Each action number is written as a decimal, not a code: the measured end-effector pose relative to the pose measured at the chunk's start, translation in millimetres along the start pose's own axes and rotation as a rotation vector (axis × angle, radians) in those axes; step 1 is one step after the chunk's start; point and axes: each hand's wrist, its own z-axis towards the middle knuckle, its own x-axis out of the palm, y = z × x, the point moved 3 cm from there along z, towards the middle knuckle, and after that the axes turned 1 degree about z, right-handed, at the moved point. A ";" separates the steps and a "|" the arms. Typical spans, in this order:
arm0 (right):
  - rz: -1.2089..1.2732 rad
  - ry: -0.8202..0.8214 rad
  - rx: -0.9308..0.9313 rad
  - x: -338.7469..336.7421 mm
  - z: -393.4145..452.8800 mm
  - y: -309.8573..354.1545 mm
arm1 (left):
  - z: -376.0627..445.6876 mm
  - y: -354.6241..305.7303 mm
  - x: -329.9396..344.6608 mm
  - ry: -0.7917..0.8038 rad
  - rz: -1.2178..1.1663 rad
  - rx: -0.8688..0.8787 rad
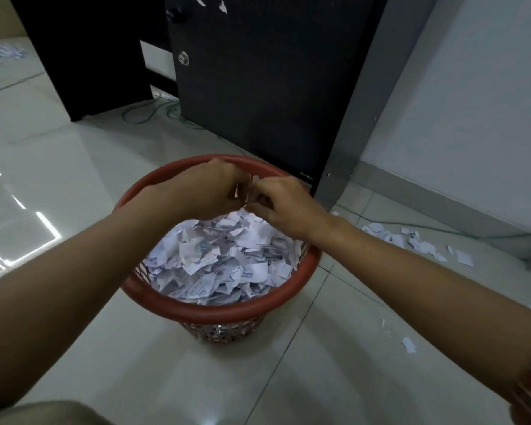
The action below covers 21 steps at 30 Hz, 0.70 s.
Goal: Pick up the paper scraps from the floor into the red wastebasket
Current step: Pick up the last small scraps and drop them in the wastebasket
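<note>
Head view: glossy pale floor tiles (74,185)

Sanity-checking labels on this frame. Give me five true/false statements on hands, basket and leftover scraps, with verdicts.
1. Both hands are above the red wastebasket. True: the left hand and right hand meet over its far side.
2. The wastebasket is empty. False: it is filled with paper scraps close to the rim.
3. Scraps still lie on the floor to the right of the basket. True: a floor cluster sits near the wall, and a stray piece lies nearer the camera.
4. The hands hold nothing. False: small white bits of paper show between the curled fingers.
5. The basket lies tipped on its side. False: it stands upright on the tiled floor.
</note>
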 end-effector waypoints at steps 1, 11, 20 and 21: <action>-0.010 -0.017 -0.001 -3.6 -3.9 -3.3 | 4.2 -1.5 -0.6 0.009 0.015 -0.009; 0.077 -0.113 0.107 -40.4 -39.9 -30.4 | 33.7 -43.1 -6.6 -0.007 -0.120 0.122; 0.258 -0.276 0.247 -66.3 -86.4 -45.0 | 52.0 -83.0 -8.7 -0.045 -0.056 0.159; 0.229 -0.276 0.252 -71.3 -90.7 -48.6 | 51.1 -86.7 -5.8 -0.027 -0.044 0.169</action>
